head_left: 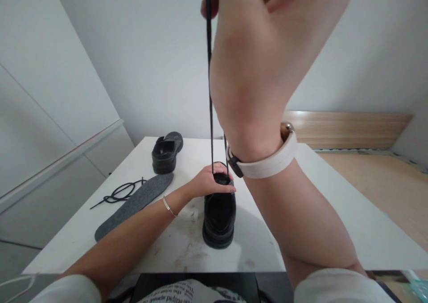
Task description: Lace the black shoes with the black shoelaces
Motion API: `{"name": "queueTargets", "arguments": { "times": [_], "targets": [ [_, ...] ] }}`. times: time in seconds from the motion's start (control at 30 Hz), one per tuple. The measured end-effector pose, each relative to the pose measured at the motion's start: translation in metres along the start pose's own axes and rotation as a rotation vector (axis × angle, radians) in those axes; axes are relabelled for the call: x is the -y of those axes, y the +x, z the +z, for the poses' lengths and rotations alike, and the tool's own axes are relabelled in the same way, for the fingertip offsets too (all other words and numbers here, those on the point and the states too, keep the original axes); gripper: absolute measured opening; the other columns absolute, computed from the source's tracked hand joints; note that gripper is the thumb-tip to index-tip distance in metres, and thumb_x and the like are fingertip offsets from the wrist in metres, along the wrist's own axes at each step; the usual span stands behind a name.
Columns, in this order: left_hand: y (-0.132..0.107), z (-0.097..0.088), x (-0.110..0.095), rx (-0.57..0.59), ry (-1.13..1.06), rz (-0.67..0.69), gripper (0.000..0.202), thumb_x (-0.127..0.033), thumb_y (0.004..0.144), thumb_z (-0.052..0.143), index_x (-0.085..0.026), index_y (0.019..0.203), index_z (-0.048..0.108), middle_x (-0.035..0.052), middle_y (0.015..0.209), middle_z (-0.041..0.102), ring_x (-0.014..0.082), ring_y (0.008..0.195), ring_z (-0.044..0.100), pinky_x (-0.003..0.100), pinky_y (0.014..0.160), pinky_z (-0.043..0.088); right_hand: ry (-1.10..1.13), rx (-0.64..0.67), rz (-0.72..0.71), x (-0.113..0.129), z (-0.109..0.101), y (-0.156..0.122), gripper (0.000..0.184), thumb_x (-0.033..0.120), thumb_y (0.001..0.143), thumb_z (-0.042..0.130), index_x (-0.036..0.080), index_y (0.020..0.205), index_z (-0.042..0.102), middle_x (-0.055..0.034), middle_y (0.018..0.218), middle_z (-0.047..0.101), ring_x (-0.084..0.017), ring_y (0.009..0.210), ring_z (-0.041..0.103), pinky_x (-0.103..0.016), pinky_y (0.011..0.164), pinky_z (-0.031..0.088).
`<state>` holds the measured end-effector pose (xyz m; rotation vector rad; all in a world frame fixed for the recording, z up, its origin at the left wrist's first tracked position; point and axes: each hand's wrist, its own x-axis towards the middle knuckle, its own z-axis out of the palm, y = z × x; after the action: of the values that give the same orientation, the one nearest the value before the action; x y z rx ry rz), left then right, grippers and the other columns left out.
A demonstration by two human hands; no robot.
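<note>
Shoe (219, 220) | L hand (206, 181) gripping upper | R hand (249, 49) well abv w/ lace (211, 102)

The right hand (244, 62) is cut by the top edge, so most of its fingers, and how they grip, cannot be seen. The shoelace (211, 124) also leaves through this edge, and its second strand disappears behind the right wrist. The left hand (204, 182) covers much of the near shoe's (219, 231) front part. The left forearm hides one side of the insole (143, 196). A greenish thing (420, 289) at the lower right corner is cut and unclear.
</note>
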<state>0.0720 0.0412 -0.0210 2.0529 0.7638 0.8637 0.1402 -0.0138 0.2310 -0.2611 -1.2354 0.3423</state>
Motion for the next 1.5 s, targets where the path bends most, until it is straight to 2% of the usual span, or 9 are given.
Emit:
{"name": "queueTargets", "arguments": {
  "times": [0.1, 0.2, 0.3, 0.43, 0.63, 0.87, 1.03, 1.23, 1.5],
  "targets": [
    [0.0, -0.001, -0.003, -0.016, -0.002, -0.009, 0.035, -0.042, 0.071, 0.084, -0.018, 0.093, 0.073, 0.0099, 0.108, 0.072, 0.0272, 0.107, 0.066, 0.04, 0.102, 0.05, 0.052, -0.083, 0.029, 0.004, -0.003, -0.005, 0.05, 0.055, 0.097, 0.016, 0.022, 0.071, 0.044, 0.0014, 0.08, 0.058, -0.019, 0.101, 0.073, -0.035, 0.086, 0.054],
    [0.0, -0.003, -0.007, -0.064, 0.019, -0.03, 0.054, -0.044, 0.067, 0.087, -0.018, 0.11, 0.068, 0.0095, 0.11, 0.069, 0.0289, 0.109, 0.063, 0.042, 0.1, 0.049, 0.042, -0.117, 0.001, -0.001, -0.012, -0.013, 0.029, 0.029, 0.103, 0.038, 0.021, 0.076, 0.043, 0.0021, 0.082, 0.059, -0.012, 0.09, 0.073, -0.026, 0.089, 0.056],
    [0.0, -0.013, -0.025, -0.344, 0.029, 0.054, 0.075, -0.046, 0.061, 0.091, -0.019, 0.121, 0.055, 0.0094, 0.112, 0.064, 0.0257, 0.103, 0.061, 0.04, 0.093, 0.05, -0.014, -0.096, -0.086, -0.009, -0.027, -0.018, 0.021, 0.002, 0.096, 0.05, 0.018, 0.081, 0.048, 0.0009, 0.083, 0.056, -0.01, 0.084, 0.067, -0.019, 0.08, 0.056],
    [0.006, -0.033, -0.08, -0.761, 0.047, 0.392, 0.041, -0.038, 0.074, 0.085, -0.022, 0.101, 0.058, 0.0024, 0.093, 0.061, 0.0158, 0.081, 0.057, 0.032, 0.081, 0.051, -0.083, -0.055, -0.01, -0.013, -0.042, -0.021, 0.018, 0.007, 0.097, 0.053, 0.02, 0.084, 0.049, -0.0026, 0.097, 0.059, -0.013, 0.097, 0.065, -0.021, 0.08, 0.056],
    [0.024, -0.053, -0.152, -0.62, 0.091, 0.664, 0.018, -0.017, 0.086, 0.071, -0.02, 0.103, 0.07, 0.0014, 0.092, 0.069, 0.013, 0.077, 0.063, 0.028, 0.074, 0.053, -0.092, 0.062, -0.038, -0.012, -0.048, -0.031, 0.013, 0.014, 0.096, 0.057, 0.023, 0.089, 0.05, 0.0005, 0.096, 0.058, -0.011, 0.084, 0.064, -0.022, 0.077, 0.056],
    [0.027, -0.064, -0.179, -0.519, -0.103, 0.467, 0.01, -0.018, 0.087, 0.07, -0.016, 0.077, 0.07, -0.0032, 0.068, 0.061, 0.0167, 0.071, 0.072, 0.028, 0.066, 0.056, -0.158, 0.103, 0.072, -0.006, -0.061, -0.035, 0.008, 0.03, 0.1, 0.051, 0.028, 0.094, 0.047, 0.0027, 0.111, 0.058, -0.017, 0.117, 0.064, -0.026, 0.088, 0.055],
    [0.026, -0.076, -0.168, -0.528, -0.341, 0.288, 0.024, -0.014, 0.095, 0.058, -0.015, 0.073, 0.066, -0.0017, 0.068, 0.053, 0.0114, 0.065, 0.066, 0.027, 0.064, 0.055, -0.021, 0.102, 0.087, -0.024, -0.092, -0.035, 0.012, 0.025, 0.093, 0.064, 0.025, 0.093, 0.052, -0.0007, 0.095, 0.066, -0.015, 0.094, 0.069, -0.029, 0.087, 0.058],
    [0.01, -0.123, -0.119, -0.733, -0.713, 0.164, 0.033, -0.015, 0.101, 0.046, -0.02, 0.075, 0.065, -0.0031, 0.055, 0.041, 0.0087, 0.052, 0.049, 0.023, 0.054, 0.051, -0.054, -0.177, 0.261, -0.055, -0.199, -0.048, 0.005, 0.026, 0.086, 0.072, 0.029, 0.09, 0.071, -0.0008, 0.105, 0.069, -0.015, 0.1, 0.069, -0.036, 0.101, 0.054],
    [-0.035, -0.154, -0.036, -1.031, -0.989, -0.112, 0.034, -0.015, 0.104, 0.037, -0.011, 0.081, 0.062, -0.0045, 0.054, 0.044, 0.002, 0.04, 0.034, 0.011, 0.035, 0.028, 0.02, -0.492, 0.615, -0.064, -0.322, -0.1, 0.01, 0.03, 0.08, 0.079, 0.037, 0.079, 0.073, 0.0018, 0.072, 0.058, -0.012, 0.058, 0.054, -0.024, 0.054, 0.053]
  ]
}}
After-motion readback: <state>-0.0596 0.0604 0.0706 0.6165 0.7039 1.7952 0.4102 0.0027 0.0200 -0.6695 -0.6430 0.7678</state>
